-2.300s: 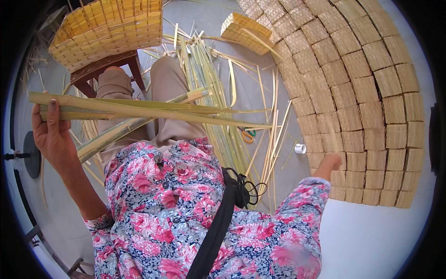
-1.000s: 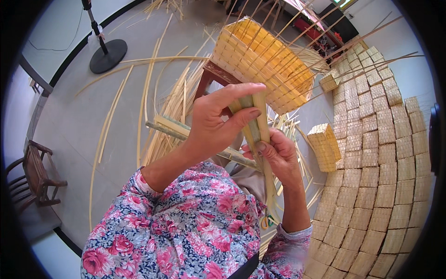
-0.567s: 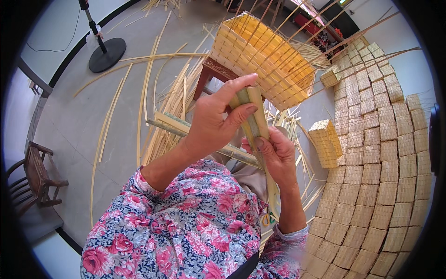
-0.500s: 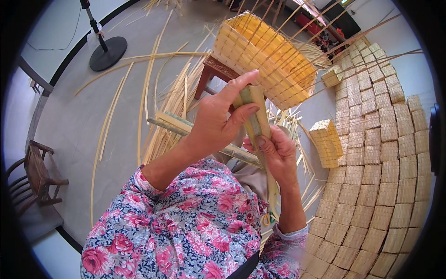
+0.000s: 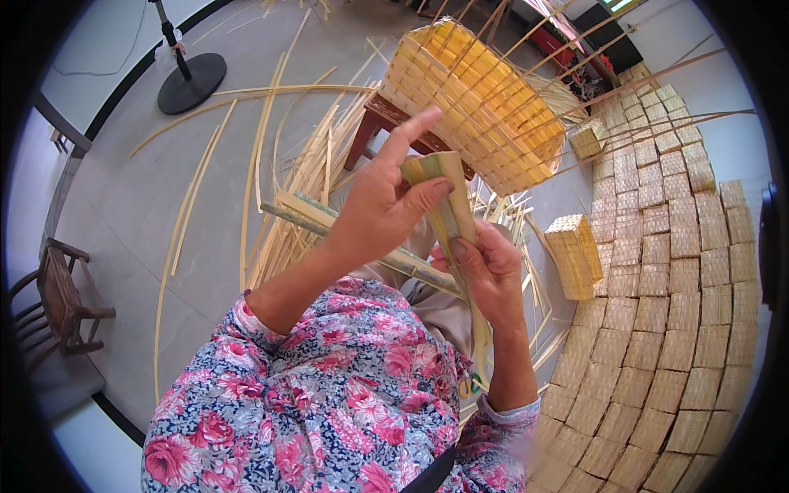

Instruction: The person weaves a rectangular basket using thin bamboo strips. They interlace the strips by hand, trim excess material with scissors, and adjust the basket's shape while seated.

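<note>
Bamboo strips [image 5: 462, 215] | left hand [image 5: 380, 199] pinches top, right hand [image 5: 495, 275] grips middle | lower ends indistinct

The split bamboo strips [image 5: 463, 205] at the centre look smooth and satiny. At upper centre, the basket [image 5: 417, 76] is woven bamboo, slightly glossy; the stool [image 5: 386, 112], smooth wood. Lower down, the shirt [image 5: 353, 370] is matt cloth; at right, woven blocks [image 5: 684, 311] look rough.
</note>
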The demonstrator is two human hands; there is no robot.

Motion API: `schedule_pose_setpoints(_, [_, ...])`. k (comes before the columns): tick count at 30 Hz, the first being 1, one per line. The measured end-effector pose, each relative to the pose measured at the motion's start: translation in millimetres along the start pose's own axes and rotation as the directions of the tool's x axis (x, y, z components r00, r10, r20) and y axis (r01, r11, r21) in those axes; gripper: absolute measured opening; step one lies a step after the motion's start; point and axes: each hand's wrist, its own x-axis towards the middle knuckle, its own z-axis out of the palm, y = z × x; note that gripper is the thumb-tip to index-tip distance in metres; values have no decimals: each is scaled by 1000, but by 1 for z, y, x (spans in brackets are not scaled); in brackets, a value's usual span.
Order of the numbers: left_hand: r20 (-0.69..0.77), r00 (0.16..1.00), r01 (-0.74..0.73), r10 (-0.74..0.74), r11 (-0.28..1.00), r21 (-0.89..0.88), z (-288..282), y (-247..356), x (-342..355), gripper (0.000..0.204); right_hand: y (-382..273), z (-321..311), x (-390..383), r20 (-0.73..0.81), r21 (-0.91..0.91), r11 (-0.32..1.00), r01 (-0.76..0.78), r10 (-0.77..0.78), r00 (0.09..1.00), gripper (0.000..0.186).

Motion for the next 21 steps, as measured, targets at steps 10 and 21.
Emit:
schedule_pose_setpoints(10, [125, 968, 230, -220, 970, -75, -34, -19, 14, 18, 18, -14, 28, 249, 107, 984, -144, 114, 962, 26])
schedule_pose_setpoints(21, [79, 967, 244, -241, 969, -34, -96, -51, 93, 21, 69, -104, -23, 450, 77, 904, -420, 344, 824, 35])
